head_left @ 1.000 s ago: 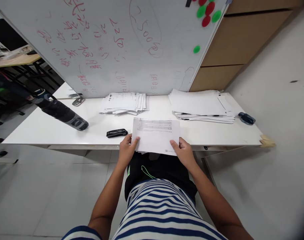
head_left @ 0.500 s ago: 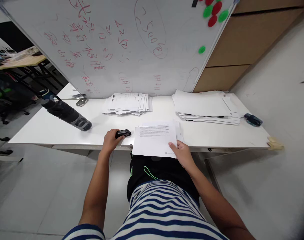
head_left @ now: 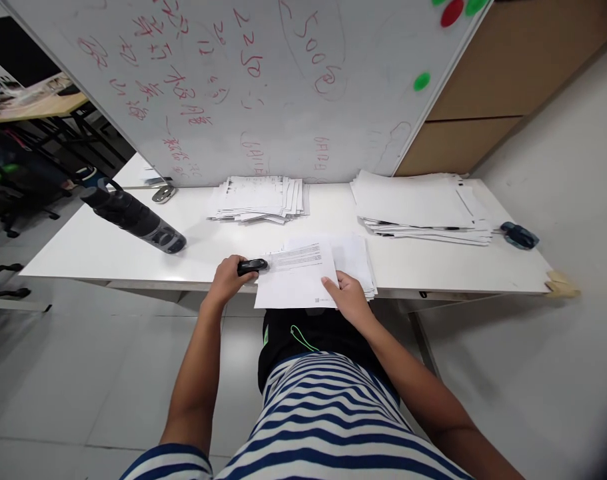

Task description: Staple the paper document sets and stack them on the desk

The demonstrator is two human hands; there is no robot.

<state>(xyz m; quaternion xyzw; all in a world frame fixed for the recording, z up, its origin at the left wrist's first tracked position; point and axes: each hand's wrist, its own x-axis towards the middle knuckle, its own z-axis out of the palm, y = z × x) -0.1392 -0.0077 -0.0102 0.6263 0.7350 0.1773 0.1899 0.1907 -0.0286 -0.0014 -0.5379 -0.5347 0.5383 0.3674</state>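
Observation:
My left hand [head_left: 228,279] is closed around a black stapler [head_left: 252,267], whose front end meets the upper left part of a printed sheet [head_left: 296,280]. The sheet is tilted and reaches over the table's front edge. My right hand [head_left: 350,293] pinches its lower right side, thumb on top. More white papers [head_left: 356,260] lie on the table behind and to the right of it, partly covered by the sheet and my right hand. Whether the stapler's jaws are pressed together cannot be made out.
On the white table [head_left: 193,267] stand a dark bottle [head_left: 138,220] at left, a small grey object [head_left: 164,193], a middle paper stack [head_left: 258,197], a larger right stack [head_left: 418,203] and a dark blue object [head_left: 519,235]. A whiteboard [head_left: 293,133] rises behind.
The sheet has moved left and tilted, with my right hand, so that it meets the stapler. More of the papers beneath now shows. The view has shifted slightly.

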